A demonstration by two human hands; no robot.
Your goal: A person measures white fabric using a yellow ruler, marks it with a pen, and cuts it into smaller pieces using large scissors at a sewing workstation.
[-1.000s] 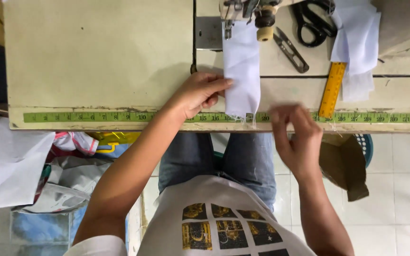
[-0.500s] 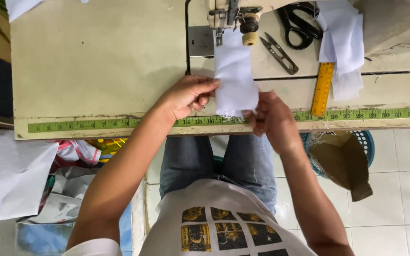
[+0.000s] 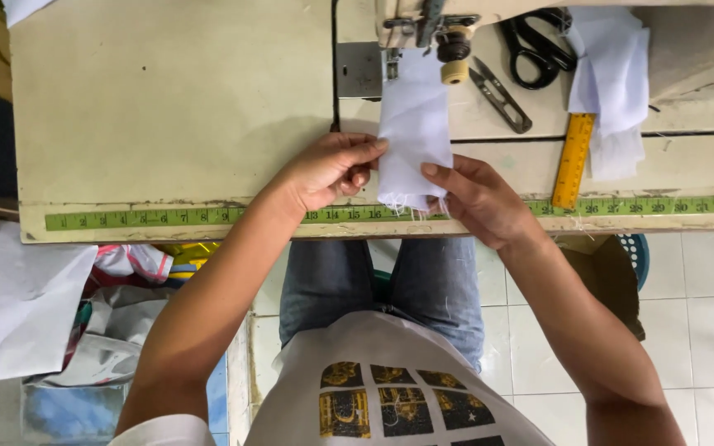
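At the sewing table's front edge, two hands pinch a strip of white fabric.

On the beige sewing table [image 3: 167, 99], the white fabric strip [image 3: 413, 124] runs from under the sewing machine's presser foot [image 3: 392, 62] toward the person. The left hand [image 3: 324, 169] pinches its left edge with curled fingers; the right hand [image 3: 477, 198] pinches the frayed lower right corner, thumb on top. A green tape measure [image 3: 167, 217] lines the table edge. Thread snips [image 3: 499, 95], black scissors [image 3: 535, 49], a yellow ruler [image 3: 573, 161] and folded white cloth [image 3: 613, 74] lie to the right.
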